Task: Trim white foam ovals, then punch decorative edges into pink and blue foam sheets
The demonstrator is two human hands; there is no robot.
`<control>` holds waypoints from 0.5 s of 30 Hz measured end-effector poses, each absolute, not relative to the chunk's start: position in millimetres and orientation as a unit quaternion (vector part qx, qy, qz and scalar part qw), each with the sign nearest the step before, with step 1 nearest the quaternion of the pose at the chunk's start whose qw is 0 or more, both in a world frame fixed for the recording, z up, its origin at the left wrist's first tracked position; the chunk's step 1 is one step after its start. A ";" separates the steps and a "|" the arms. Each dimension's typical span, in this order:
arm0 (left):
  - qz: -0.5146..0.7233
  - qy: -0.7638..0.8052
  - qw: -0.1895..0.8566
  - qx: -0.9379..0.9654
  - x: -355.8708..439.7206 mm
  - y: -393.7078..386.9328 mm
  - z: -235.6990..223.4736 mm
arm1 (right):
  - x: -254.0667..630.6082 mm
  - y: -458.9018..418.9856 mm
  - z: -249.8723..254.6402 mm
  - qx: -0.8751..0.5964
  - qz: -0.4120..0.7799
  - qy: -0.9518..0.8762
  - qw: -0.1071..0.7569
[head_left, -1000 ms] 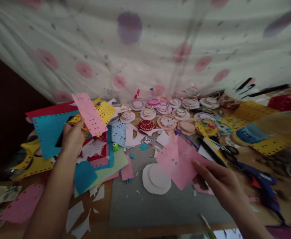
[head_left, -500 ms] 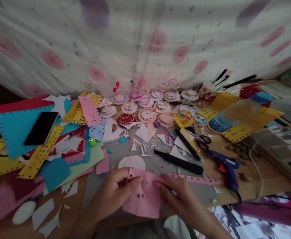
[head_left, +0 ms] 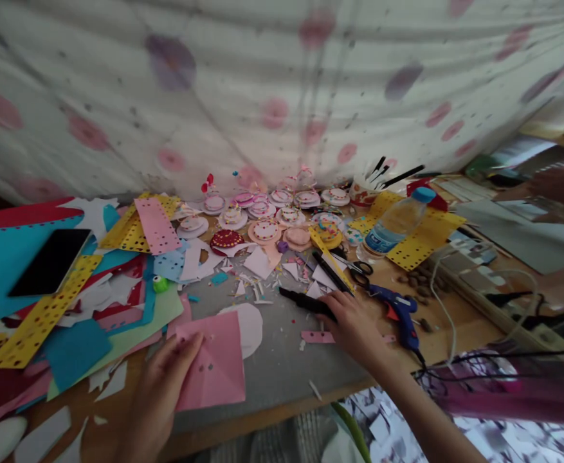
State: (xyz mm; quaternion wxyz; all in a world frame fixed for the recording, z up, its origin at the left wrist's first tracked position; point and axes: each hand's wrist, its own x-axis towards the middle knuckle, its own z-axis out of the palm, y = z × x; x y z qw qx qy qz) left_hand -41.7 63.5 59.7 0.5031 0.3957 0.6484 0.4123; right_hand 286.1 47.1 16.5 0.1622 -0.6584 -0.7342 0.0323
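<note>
Head view: the left hand point(head_left: 168, 379), lower left of centre, grips a square of pink paper point(head_left: 214, 366) between thumb and fingers. The paper is raised at lower centre of the frame, light fold lines and a few small dark marks visible on it. The right hand point(head_left: 354, 321), right of centre, lies over the near end of a black cutter point(head_left: 305, 302); its fingers touch the handle, but whether they have closed cannot be told. The tip points left.

Step in hand, as judged: the paper is being kept ready while the cutter is picked up. The next move would call for a secure hold on the handle, and for the paper to lie flat and steady before any blade meets it.

Behind the paper, partly covered by it in this view, a white disc point(head_left: 253, 331) rests on the grey mat point(head_left: 282, 370). A dotted pink strip point(head_left: 318, 337) lies near the right wrist. Further right on the table are scissors point(head_left: 360, 273) and a blue glue gun point(head_left: 397, 312). Small decorated paper hats point(head_left: 262, 230) stand in rows at upper centre. A phone point(head_left: 53, 260) lies among coloured sheets at left.
</note>
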 end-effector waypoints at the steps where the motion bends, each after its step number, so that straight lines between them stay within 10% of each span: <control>1: 0.415 0.656 0.496 0.391 -46.9 61.8 55.5 | 289.9 46.1 17.7 -0.657 0.034 -0.729 0.188; 15: 0.429 0.663 0.356 0.501 -107.7 50.4 10.4 | 337.3 5.1 4.7 -0.741 0.005 -0.630 0.232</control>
